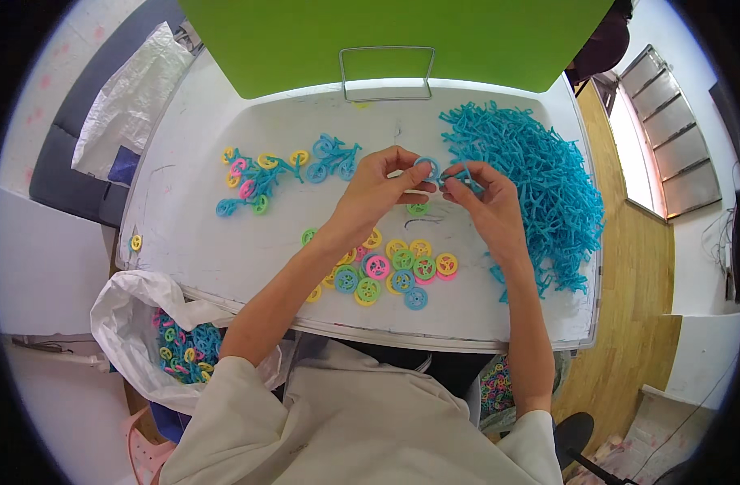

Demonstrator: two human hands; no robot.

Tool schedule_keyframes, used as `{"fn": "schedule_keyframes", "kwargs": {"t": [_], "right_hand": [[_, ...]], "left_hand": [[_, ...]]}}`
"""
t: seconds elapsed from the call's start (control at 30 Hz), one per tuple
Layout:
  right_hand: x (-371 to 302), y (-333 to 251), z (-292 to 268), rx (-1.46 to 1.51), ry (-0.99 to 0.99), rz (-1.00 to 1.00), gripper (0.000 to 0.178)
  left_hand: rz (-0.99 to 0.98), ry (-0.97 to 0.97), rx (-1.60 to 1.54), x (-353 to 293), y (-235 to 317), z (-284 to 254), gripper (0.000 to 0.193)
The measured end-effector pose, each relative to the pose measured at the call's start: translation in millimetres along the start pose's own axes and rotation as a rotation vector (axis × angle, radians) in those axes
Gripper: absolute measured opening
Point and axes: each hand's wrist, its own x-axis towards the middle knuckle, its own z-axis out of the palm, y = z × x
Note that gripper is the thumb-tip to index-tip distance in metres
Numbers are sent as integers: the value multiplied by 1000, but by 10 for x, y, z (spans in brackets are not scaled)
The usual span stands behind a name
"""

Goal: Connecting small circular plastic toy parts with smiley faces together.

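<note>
Above the middle of the white tabletop [224, 283], my two hands meet. My left hand [374, 190] pinches a small blue plastic wheel [427, 165] between thumb and fingers. A blue branched plastic part [465, 172] is gripped in my right hand [493, 206], its end against the wheel; fingertips partly hide the joint. Beneath my hands lies a spread of loose spoked wheels [376, 267] in yellow, green, pink and blue. Beyond my left forearm sit several blue pieces with coloured wheels attached [265, 175]. A large heap of blue branched parts [528, 174] lies beside my right hand.
A green panel [394, 40] with a wire handle [386, 48] rises at the table's far side. A white sack [127, 315] of wheeled pieces stands at the left front. Another bag of small coloured parts [497, 388] is below the front edge. One yellow wheel [136, 242] lies far left.
</note>
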Motion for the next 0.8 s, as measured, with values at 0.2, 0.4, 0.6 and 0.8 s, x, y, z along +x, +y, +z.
{"fn": "schedule_keyframes", "kwargs": {"t": [0.2,0.4,0.6,0.8], "right_hand": [[-17,5,20,-85,20,-27,20],[-9,62,14,-94,18,-9,19],[-24,41,47,-121,-23,70,19],[-59,4,117,146,32,57,25]], "left_hand": [[-58,-13,88,-19,-3,53,24],[-21,62,59,-23,-7,94,20],[58,117,85,-11,-107,98,13],[272,150,228,-29,-104,173,8]]}}
